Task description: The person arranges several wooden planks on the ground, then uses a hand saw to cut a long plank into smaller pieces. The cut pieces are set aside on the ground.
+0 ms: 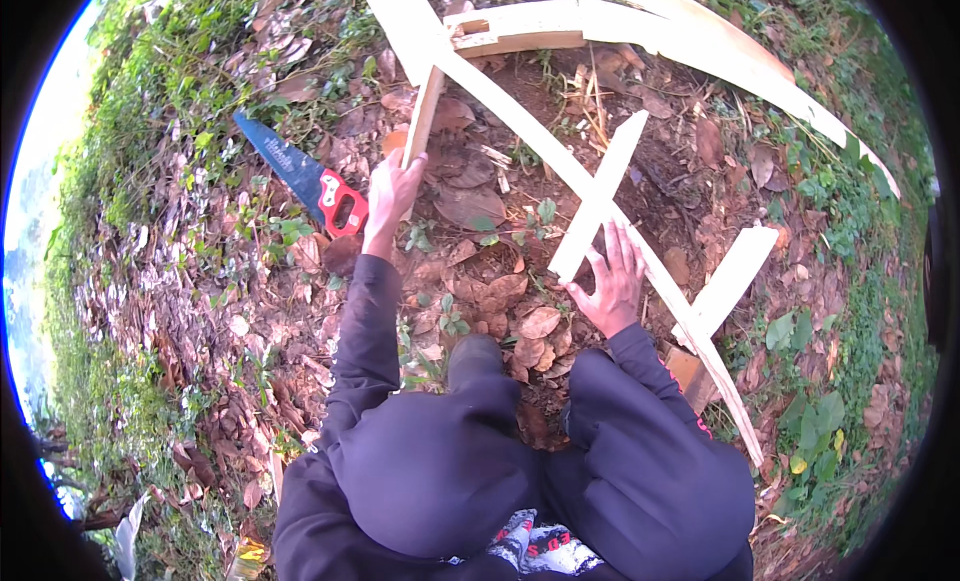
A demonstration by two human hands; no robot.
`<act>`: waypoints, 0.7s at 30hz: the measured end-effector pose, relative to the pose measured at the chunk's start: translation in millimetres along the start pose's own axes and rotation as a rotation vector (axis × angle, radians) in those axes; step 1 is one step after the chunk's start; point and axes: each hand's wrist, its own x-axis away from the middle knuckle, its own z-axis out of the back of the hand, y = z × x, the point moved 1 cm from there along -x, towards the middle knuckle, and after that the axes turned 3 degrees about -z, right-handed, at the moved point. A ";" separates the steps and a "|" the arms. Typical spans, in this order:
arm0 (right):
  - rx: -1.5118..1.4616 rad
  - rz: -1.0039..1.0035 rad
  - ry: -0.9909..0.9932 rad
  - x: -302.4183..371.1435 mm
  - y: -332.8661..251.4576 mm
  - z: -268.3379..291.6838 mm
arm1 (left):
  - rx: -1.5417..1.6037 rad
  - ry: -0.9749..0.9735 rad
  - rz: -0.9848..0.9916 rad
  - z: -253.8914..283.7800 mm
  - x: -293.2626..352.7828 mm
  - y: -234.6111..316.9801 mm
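My left hand [393,196] is closed round the lower end of a narrow wooden stick [424,113], which stands up from the leaf litter toward a wide pale board [405,26]. A long thin wooden strip [525,129] runs from that board down to the right. Across its middle lies a short pale slat [622,153]. My right hand [615,286] rests beside this crossing, fingers stretched out against the strip and thumb apart near the slat's lower end. Another short slat [735,281] crosses the strip farther right.
A handsaw [345,209] with a red handle and dark blade lies left of my left hand. Long curved boards [690,46] sweep across the far right. A wooden block [690,376] sits by my right forearm. Dry leaves, soil and low plants [815,421] cover the ground.
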 end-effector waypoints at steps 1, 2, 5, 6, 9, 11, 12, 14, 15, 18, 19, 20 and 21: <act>0.016 -0.002 0.007 -0.4 -1.5 -0.8 | -0.034 -0.003 -0.001 0.2 -1.7 0.4; 0.005 0.007 0.012 -2.7 -3.9 -3.3 | 0.027 0.005 -0.006 5.4 -1.7 -2.1; -0.007 0.023 -0.002 -4.0 -7.7 -2.4 | 0.049 -0.009 0.040 5.2 -0.8 -10.6; -0.004 0.023 -0.010 -2.8 -5.3 -3.5 | 0.028 -0.017 0.039 5.2 -0.3 -9.0; 0.004 0.021 0.000 0.4 -0.3 -3.1 | 0.063 -0.025 0.046 1.0 2.9 -3.3; 0.003 0.023 -0.002 1.4 -1.0 -3.0 | 0.051 -0.021 0.038 0.0 1.9 -6.5; 0.004 0.024 -0.003 1.3 -2.0 -2.7 | 0.051 -0.018 0.036 1.0 2.0 -7.2; 0.011 0.033 -0.008 0.2 -4.4 -1.8 | 0.051 -0.013 0.028 3.7 1.6 -8.6; 0.016 0.038 -0.011 -0.5 -5.8 -1.5 | 0.052 -0.012 0.022 5.2 1.4 -8.9; -0.002 0.036 0.011 -2.4 -9.2 -2.7 | 0.068 -0.008 0.013 10.6 1.0 -8.8; 0.002 0.032 0.006 -3.0 -10.4 -1.9 | 0.076 -0.006 0.012 12.5 1.1 -8.0; 0.007 0.028 0.001 -3.5 -11.7 -0.7 | 0.068 -0.009 0.011 14.0 1.0 -7.0; 0.011 0.023 -0.005 -3.6 -12.2 0.5 | 0.058 -0.014 0.010 15.1 1.2 -3.9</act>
